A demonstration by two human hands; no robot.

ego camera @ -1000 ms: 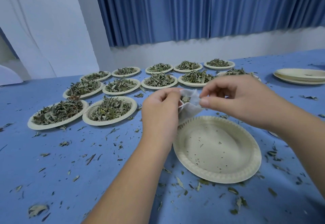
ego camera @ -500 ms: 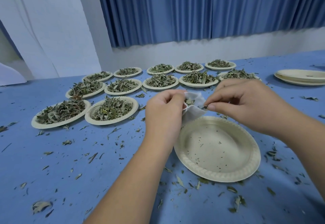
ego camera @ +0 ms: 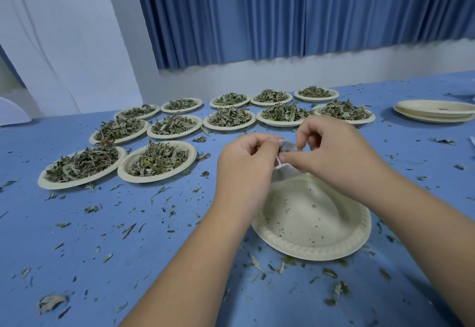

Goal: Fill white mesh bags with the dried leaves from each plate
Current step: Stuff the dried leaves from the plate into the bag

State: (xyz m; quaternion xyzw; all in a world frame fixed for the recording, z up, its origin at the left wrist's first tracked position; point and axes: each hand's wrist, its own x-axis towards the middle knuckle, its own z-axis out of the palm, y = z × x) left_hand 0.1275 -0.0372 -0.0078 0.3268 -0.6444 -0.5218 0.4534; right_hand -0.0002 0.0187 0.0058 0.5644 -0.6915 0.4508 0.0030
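Above emptied plate, mesh bag pinched between left hand, right hand

A wide table covered in blue cloth fills the room's near side. Directly ahead, at the centre, sits a round cream paper plate with a ribbed rim, holding only specks of green. From ten o'clock round to one o'clock stand plates heaped with dried grey-green leaves, in loose rows; the nearest two lie side by side at ten o'clock, rims almost touching. At two o'clock, well apart from the rest, a short stack of bare cream paper plates rests near the table's edge. Loose leaf fragments and crumbs are scattered over the cloth, thickest at six o'clock.
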